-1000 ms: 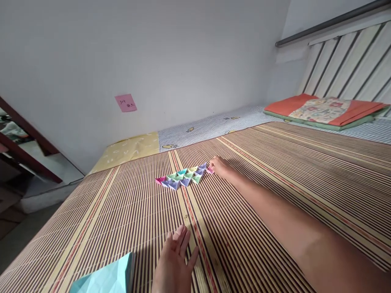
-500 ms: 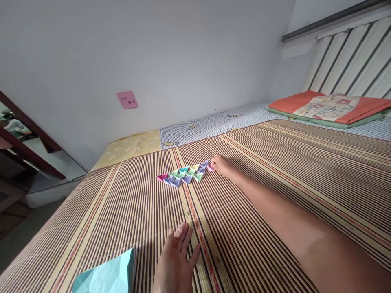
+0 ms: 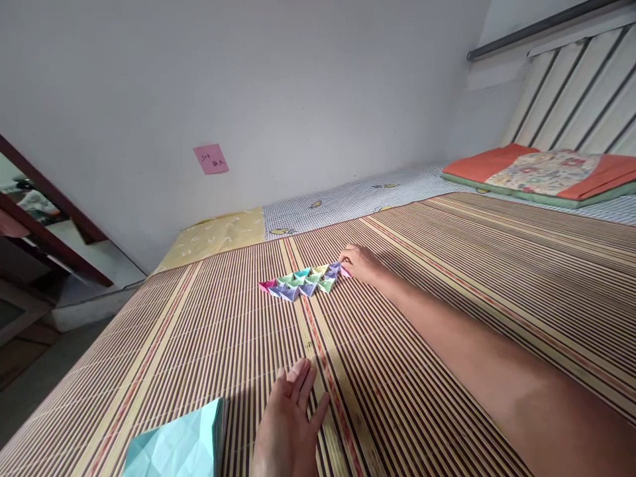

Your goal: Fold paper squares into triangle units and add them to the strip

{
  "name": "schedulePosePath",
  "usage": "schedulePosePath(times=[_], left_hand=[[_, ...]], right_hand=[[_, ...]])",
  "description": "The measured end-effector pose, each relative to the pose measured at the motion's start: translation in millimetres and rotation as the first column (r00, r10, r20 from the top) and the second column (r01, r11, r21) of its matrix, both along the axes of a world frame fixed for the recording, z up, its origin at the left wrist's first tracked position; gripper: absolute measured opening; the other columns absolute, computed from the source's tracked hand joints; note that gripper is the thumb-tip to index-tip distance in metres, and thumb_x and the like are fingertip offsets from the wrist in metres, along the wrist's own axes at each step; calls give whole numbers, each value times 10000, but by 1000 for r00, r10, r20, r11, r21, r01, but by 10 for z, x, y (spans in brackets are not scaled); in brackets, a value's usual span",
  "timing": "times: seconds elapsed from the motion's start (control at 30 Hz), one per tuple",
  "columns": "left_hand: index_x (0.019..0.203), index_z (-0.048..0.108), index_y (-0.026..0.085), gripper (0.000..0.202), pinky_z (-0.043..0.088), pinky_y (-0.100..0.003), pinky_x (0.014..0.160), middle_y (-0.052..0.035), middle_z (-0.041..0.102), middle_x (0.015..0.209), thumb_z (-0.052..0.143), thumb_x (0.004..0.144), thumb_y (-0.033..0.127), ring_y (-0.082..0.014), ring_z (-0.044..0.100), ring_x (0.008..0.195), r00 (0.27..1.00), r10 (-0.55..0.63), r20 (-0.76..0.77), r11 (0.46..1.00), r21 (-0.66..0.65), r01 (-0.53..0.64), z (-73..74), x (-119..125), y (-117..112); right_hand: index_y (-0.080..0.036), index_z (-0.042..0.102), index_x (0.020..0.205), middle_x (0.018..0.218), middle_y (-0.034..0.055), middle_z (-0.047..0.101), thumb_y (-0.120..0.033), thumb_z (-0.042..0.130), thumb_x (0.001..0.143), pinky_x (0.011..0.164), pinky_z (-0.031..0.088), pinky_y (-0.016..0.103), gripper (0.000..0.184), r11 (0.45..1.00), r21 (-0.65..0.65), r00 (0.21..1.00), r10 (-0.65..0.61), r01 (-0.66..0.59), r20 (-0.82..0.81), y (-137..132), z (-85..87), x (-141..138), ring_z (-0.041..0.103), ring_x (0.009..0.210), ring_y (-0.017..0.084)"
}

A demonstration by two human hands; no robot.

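Observation:
Small folded paper boats in several colours sit in a tight cluster on the striped mat (image 3: 238,344). Among them are a magenta boat (image 3: 267,285) at the left end, a teal boat (image 3: 301,273) at the back, a green boat (image 3: 326,285) and a purple boat (image 3: 333,269). My right hand (image 3: 364,265) reaches to the right end of the cluster, its fingers closed at a pink paper boat (image 3: 346,272) they partly hide. Nearer to me, my left hand (image 3: 291,424) lies palm up with fingers stretched out, holding nothing.
A stack of light blue creased paper (image 3: 173,440) lies left of my left hand. Folded orange and floral bedding (image 3: 546,173) rests at the far right by a slatted headboard (image 3: 581,93). On the wall hangs a pink note (image 3: 211,159). The bed's edge drops away at left.
My right hand has shifted slightly left and closer against the cluster, with the pink boat nearer the purple one. My left hand stays open. The whole view has shifted a little.

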State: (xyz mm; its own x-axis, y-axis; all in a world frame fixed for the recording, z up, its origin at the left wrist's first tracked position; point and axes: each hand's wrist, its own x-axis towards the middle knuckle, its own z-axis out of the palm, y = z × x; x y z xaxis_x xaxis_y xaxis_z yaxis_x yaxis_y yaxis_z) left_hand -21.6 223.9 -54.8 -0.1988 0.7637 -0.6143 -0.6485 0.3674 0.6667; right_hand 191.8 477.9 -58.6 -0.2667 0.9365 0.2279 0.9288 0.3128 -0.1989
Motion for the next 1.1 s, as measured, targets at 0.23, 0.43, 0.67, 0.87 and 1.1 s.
schedulePosePath(times=[0.23,0.43,0.67,0.87,1.1], left_hand=[[1231,650,125,348,444,-596,1129,-210,602,1454,495,1043,373,-334,519,1410,1000,18,4,1000,1,-18,2,5,-2],[1224,656,127,356,451,-567,1133,-196,600,1460,477,1046,378,-315,486,1439,1000,2,11,1000,7,-2,35,17,-14],[1199,660,126,345,454,-571,1129,-190,602,1462,464,1050,367,-312,510,1419,1000,15,22,1000,12,-15,62,32,-23],[1212,657,135,344,464,-577,1116,-195,600,1462,482,1040,376,-322,506,1422,1000,22,4,1000,-4,-22,87,43,-26],[1193,667,142,333,454,-581,1122,-188,615,1448,489,1038,377,-319,518,1413,999,32,21,999,-7,-32,53,38,-16]], right_hand=[[-173,639,1273,1306,107,647,-326,650,1005,937,574,463,309,993,41,988,101,-106,113,-45,36,-281,668,1109,250],[-170,639,1273,1303,112,647,-325,649,1006,931,577,454,309,997,29,980,69,-76,184,-39,7,-359,671,1099,247],[-162,639,1274,1304,117,646,-325,654,1003,935,575,455,316,998,9,970,65,-69,233,-33,47,-385,670,1103,250],[-167,637,1277,1303,113,647,-327,652,1005,931,577,456,316,998,12,971,63,-68,232,-58,47,-386,671,1099,248],[-175,636,1278,1312,105,644,-325,649,1006,944,570,471,311,991,41,976,116,-125,185,-62,121,-445,665,1119,254]])
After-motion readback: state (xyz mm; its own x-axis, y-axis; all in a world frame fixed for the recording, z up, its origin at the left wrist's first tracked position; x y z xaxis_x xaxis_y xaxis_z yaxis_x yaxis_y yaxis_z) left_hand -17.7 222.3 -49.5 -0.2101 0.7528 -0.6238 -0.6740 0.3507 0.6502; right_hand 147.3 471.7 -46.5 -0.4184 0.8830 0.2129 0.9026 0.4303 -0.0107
